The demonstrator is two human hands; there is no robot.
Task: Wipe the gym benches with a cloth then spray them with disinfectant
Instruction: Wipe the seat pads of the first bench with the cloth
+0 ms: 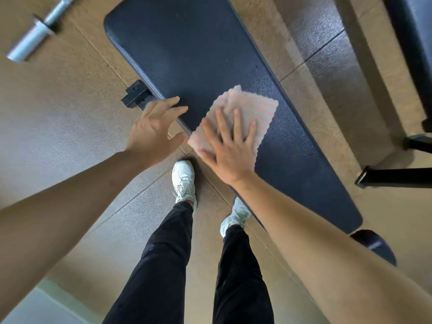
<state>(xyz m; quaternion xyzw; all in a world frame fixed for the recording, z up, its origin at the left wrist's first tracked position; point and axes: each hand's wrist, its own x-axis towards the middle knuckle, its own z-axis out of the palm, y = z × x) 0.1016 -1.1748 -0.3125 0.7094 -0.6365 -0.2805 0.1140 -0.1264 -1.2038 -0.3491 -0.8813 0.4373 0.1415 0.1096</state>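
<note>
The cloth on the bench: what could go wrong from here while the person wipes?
1. The right hand presses the cloth with flat fingers and does not grip it, and one corner reaches the near edge of the bench. The cloth may bunch up or slide off to the floor.
2. The bench foot juts out on the side where the person stands. A step along the bench might catch on it.
</note>
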